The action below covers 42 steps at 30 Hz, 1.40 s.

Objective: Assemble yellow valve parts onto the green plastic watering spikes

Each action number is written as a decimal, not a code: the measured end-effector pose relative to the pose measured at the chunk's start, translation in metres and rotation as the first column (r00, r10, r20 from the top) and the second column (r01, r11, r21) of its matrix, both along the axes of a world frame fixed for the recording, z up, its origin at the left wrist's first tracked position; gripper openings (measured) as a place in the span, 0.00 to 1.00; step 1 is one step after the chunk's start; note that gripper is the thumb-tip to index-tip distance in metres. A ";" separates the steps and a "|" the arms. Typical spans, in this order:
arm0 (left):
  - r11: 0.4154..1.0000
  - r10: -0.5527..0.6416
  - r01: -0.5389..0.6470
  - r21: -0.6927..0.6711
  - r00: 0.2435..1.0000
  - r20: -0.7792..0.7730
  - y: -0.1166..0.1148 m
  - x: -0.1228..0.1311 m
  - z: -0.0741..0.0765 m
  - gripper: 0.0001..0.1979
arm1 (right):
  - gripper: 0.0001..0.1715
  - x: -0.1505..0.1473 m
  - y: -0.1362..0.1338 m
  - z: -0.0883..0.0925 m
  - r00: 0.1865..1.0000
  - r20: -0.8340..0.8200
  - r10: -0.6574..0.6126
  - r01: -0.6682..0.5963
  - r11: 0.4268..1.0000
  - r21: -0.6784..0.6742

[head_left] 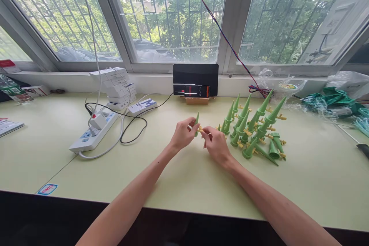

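Observation:
My left hand (183, 134) is closed round a green plant watering spike (197, 117), its pointed tip standing up above the fingers. From the spike's side a small yellow valve (200, 129) sticks out to the right. The fingertips of my right hand (216, 147) pinch this valve at its outer end, and the rest of it is partly hidden by fingers. Just right of my right hand is a group of several green watering spikes (241, 127) with yellow valves. Most stand point up; a few lie on their sides at the near edge of the group.
A white power strip (99, 132) with plugs and looping cables lies left on the pale green table (184, 184). Behind it are stacked white boxes (117, 84). A phone (196, 91) leans before a dark tablet (196, 73) by the window. Plastic bags (331, 100) lie far right.

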State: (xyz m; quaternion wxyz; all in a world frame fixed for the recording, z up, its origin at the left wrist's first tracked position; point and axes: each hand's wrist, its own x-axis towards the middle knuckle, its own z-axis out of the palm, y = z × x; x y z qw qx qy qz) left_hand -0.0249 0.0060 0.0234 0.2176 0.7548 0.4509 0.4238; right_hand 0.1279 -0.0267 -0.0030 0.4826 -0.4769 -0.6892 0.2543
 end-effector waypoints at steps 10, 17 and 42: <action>0.999 -0.017 0.017 0.048 1.000 -0.006 0.000 0.001 -0.001 0.10 | 0.21 0.001 0.000 -0.001 0.998 0.059 -0.004 0.005 1.000 -0.012; 0.999 -0.005 0.005 0.038 1.000 -0.013 0.000 0.001 0.000 0.10 | 0.19 0.001 0.000 0.000 0.999 0.034 0.007 -0.007 1.000 0.001; 0.998 0.013 -0.013 0.053 1.000 -0.002 0.002 0.001 -0.004 0.09 | 0.17 0.000 0.001 -0.002 0.999 0.006 0.033 -0.033 0.999 -0.027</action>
